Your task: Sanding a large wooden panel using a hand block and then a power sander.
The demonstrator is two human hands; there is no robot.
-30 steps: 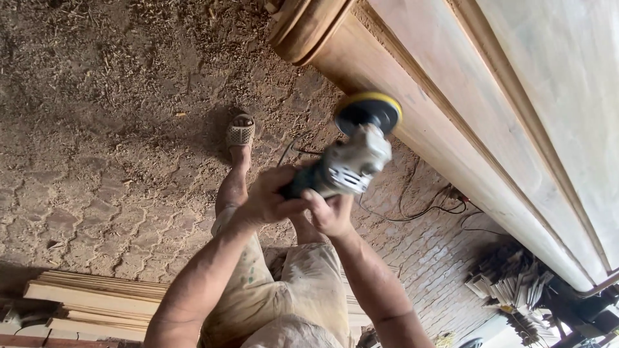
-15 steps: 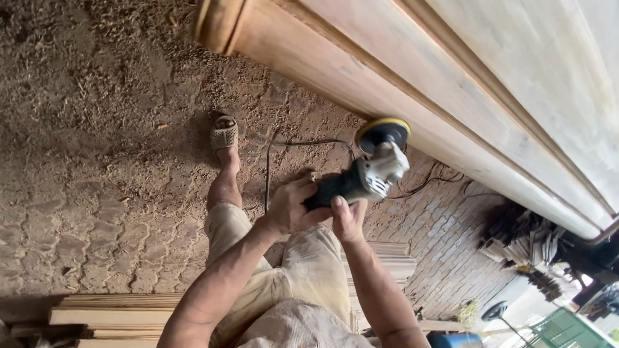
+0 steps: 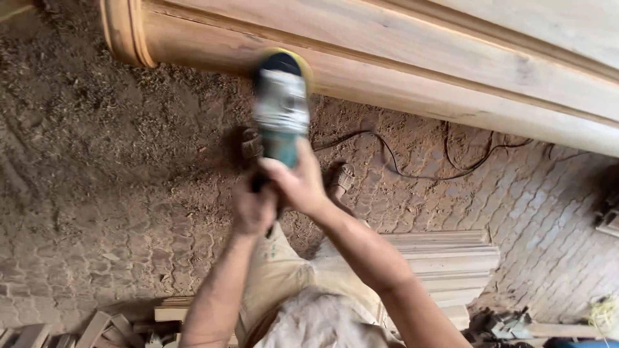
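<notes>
**Sander pad at the rounded edge of a long timber piece**

Both hands grip one power tool — an angle grinder [image 3: 281,109] with a teal rear body and a pale grey gear head, blurred in this view. The right hand [image 3: 298,183] is wrapped tight around the rear of the teal body, fingers curled over it. The left hand [image 3: 253,209] is closed just behind and to the left, clamped on what looks like the dark tail end of the tool, though blur makes the exact hold hard to read. The two hands sit touching or nearly touching.

At the far end of the tool a dark round pad with a yellow rim [image 3: 282,62] sits against the lower rounded edge of the long wooden workpiece [image 3: 412,71], near its moulded end with turned rings [image 3: 124,29]. The workpiece runs across the top of the view, pale and unfinished.

Below lies a paved floor [image 3: 97,193] thick with sawdust and shavings. A black power cord [image 3: 412,169] snakes over it under the workpiece. One sandalled foot [image 3: 342,177] shows beside the right wrist — another, darker, just left of the tool. Stacked planks [image 3: 445,264] lie to the right of the person's pale trousers [image 3: 284,277].
</notes>
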